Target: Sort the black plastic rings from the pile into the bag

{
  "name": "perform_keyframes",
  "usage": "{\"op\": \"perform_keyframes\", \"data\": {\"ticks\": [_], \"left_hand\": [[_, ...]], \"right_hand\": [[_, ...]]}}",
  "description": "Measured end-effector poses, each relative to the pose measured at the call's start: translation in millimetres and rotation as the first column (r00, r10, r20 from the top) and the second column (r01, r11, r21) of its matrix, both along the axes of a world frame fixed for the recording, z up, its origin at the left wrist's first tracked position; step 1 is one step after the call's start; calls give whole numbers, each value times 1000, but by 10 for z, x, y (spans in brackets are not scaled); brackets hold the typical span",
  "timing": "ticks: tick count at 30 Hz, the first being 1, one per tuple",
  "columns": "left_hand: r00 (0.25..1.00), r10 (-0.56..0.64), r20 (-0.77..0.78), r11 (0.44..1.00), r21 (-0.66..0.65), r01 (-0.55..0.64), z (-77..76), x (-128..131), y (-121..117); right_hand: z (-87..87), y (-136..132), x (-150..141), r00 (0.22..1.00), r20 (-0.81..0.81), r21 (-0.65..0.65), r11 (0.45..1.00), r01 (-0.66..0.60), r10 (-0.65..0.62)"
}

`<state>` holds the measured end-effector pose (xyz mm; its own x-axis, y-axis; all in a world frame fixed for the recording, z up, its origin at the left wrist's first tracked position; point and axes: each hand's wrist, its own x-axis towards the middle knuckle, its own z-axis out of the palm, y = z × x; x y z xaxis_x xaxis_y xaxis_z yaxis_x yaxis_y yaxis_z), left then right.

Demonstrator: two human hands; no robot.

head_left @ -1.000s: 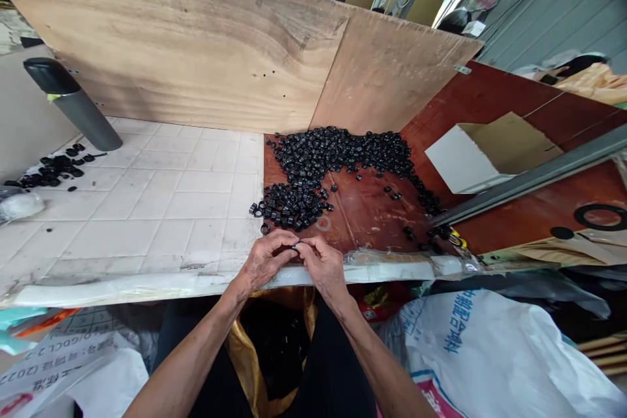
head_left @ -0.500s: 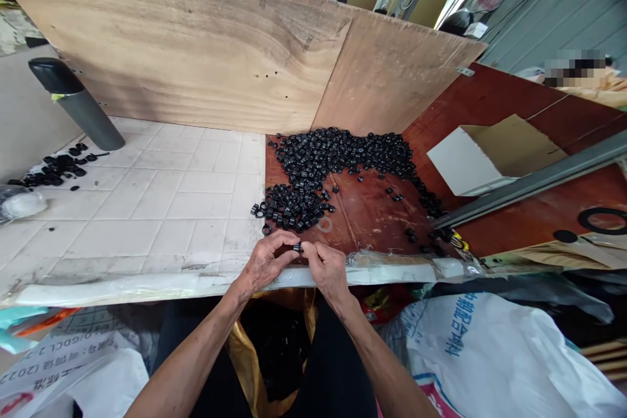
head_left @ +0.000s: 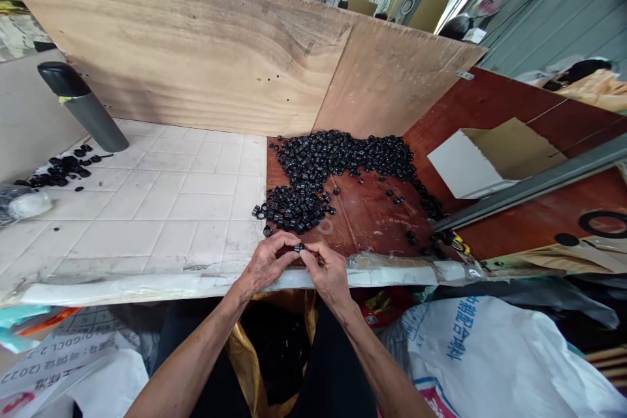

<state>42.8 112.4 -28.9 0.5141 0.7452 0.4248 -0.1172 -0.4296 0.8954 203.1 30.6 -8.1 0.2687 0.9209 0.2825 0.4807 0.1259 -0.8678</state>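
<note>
Between the fingertips of both hands, just above the bench's front edge, is a small black ring-shaped part (head_left: 298,247). My left hand (head_left: 267,260) pinches it from the left with thumb and fingers. From the right, the thumb and forefinger of my right hand (head_left: 327,269) close on the same part. Just beyond my fingers lies a loose heap of similar black rings (head_left: 294,208), joined to a larger pile (head_left: 343,153) against the wooden back board. Below my hands, between the legs, a yellow sack (head_left: 249,356) stands open with dark contents I cannot make out.
A grey bottle (head_left: 98,121) and a few black pieces (head_left: 61,170) stand at the left on the white bench top (head_left: 191,209). A metal bar (head_left: 529,183) crosses the right side, by an open carton (head_left: 465,163). White printed sacks (head_left: 490,353) lie below the edge.
My right thumb and forefinger have shifted slightly around the small black part and spread a little wider. My left hand keeps its pinch. The camera view has tilted slightly.
</note>
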Motion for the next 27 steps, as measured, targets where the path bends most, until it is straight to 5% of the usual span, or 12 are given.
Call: {"op": "perform_keyframes", "data": {"ticks": [6,13,15,17,19,21,23,27], "left_hand": [[998,10,-64,998,54,-6,62,-102,-263],[970,171,-173,933,343,-103,-288,-336,-973],[967,155,-202,919,389,-66,-290,-404,-1040],[957,132,-257,926,376,-27,-210,-471,-979],[931,183,-317,941,330,-73,-98,-512,-784],[869,342,-358,921,310,-235,-8,-499,-497],[756,526,-391,844,350,-406,38,-425,-205],[587,572,-573,820,387,-422,48,-165,136]], "right_hand": [[48,-236,-148,982,-185,-111,994,8,-29],[-91,-717,-485,843,-508,-403,913,-54,-174],[-131,-766,-454,858,-492,-479,869,-127,-146],[-152,-722,-338,939,-338,-463,879,-112,-58],[-163,-563,-158,996,-84,-315,949,8,-37],[-178,-307,43,984,99,-118,980,162,-151],[-205,-18,205,953,188,0,970,243,-239],[-282,430,288,944,278,-4,982,187,-178]]}}
